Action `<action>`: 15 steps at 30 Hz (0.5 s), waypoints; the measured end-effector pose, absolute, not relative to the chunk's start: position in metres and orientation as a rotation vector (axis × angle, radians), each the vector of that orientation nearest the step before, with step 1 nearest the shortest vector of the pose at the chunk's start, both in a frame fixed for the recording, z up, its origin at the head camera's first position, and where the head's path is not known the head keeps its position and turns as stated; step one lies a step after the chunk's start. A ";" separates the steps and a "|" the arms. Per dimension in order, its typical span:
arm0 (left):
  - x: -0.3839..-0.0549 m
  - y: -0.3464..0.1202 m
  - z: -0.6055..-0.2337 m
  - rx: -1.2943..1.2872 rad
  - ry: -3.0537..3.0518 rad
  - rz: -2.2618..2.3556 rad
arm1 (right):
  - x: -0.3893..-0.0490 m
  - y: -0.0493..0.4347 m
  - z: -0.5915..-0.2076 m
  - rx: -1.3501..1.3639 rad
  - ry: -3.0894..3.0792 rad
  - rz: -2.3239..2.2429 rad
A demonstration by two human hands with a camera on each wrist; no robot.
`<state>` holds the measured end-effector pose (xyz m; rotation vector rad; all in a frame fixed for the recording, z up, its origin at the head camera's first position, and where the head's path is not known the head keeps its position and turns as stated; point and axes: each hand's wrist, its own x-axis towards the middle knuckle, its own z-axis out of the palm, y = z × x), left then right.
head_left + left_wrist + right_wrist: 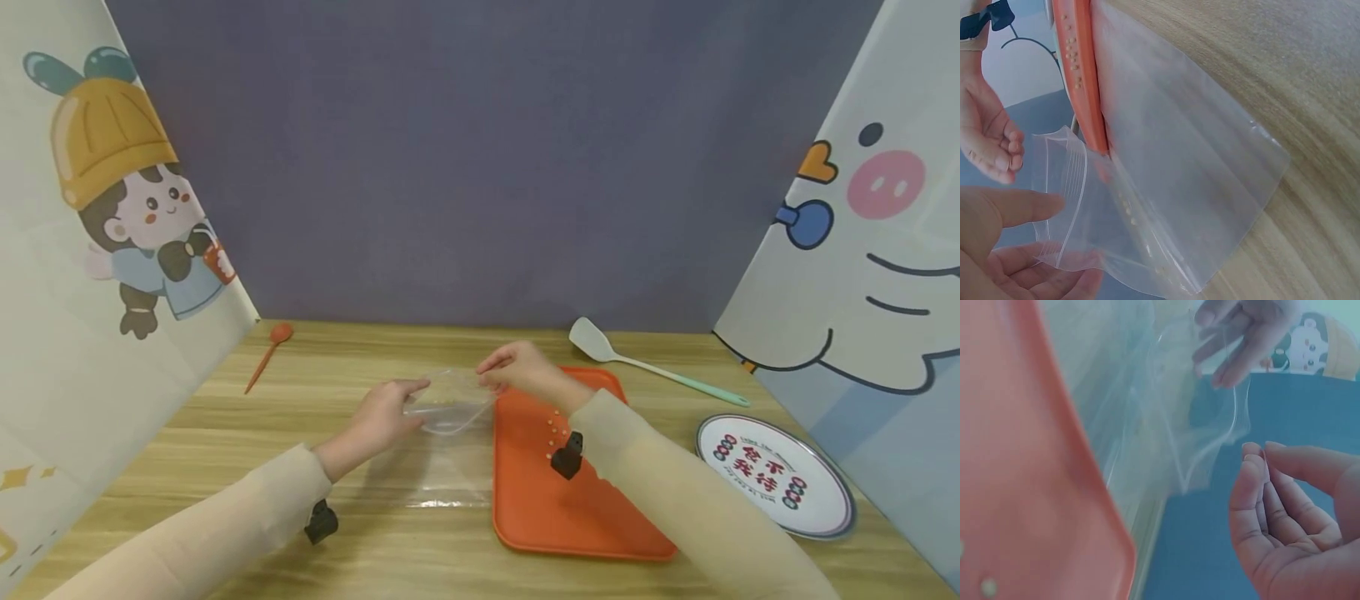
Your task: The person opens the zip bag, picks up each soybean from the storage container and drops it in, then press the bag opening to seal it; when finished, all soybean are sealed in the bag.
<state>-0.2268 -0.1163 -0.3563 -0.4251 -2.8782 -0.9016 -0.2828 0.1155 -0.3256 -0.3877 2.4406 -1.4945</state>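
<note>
A clear zip bag (450, 417) lies partly flat on the wooden table, its mouth end raised and spread apart. My left hand (382, 417) holds that mouth, thumb on one side and fingers on the other in the left wrist view. A few small pale beans (1133, 220) show inside the bag. On the other side of the opening is my right hand (528, 371), its thumb and fingertips brought together; no bean shows between them in the right wrist view. Below the right forearm, an orange tray (540, 508) carries several loose beans (554, 429).
Behind the tray lies a spatula (592, 340) with a pale green handle. An oval plate (825, 517) with red lettering sits at the right. At the back left is a reddish spoon (281, 333). A dark panel (480, 167) stands along the table's far edge.
</note>
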 end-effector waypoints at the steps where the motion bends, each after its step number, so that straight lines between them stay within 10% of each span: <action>1: -0.226 -0.116 -0.356 -0.421 -2.882 -0.903 | -0.283 0.120 -0.326 -0.377 2.447 -1.492; 15: -0.228 -0.117 -0.357 -0.436 -2.877 -0.854 | -0.302 0.194 -0.350 -0.238 2.594 -1.348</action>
